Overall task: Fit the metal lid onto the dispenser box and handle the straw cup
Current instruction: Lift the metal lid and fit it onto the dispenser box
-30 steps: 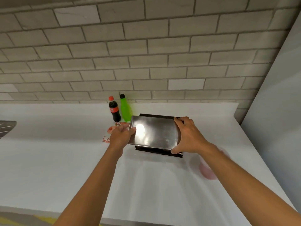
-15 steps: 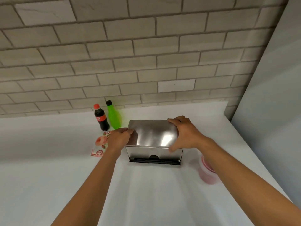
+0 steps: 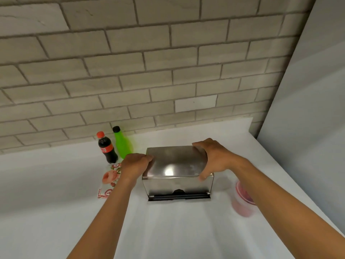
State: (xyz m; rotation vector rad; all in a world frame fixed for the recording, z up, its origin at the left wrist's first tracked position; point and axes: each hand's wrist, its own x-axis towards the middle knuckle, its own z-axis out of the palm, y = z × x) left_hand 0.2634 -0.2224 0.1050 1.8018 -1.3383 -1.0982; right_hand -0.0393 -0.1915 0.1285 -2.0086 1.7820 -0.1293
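— Where are your hands right now?

— Both are on the metal lid. My left hand is curled over its left edge, fingers bent down against the top. My right hand is spread wide across the right side, fingers over the far corner and the thumb down at the near right corner.

— And the lid itself?

— It lies across the top of the dispenser box, between my two hands. Its near edge lines up with the box's front face. I cannot tell whether it is fully seated.

— The straw cup?

— It stands on the white counter, just under my right forearm, to the right of the box. The straw cup is blurred: a clear cup with pink inside. Neither hand touches it.

— Anything else nearby?

— Beyond my left hand stand a cola bottle with a red cap and a green bottle with a black cap, side by side near the brick wall. A floral printed packet lies flat on the counter just left of my left wrist.
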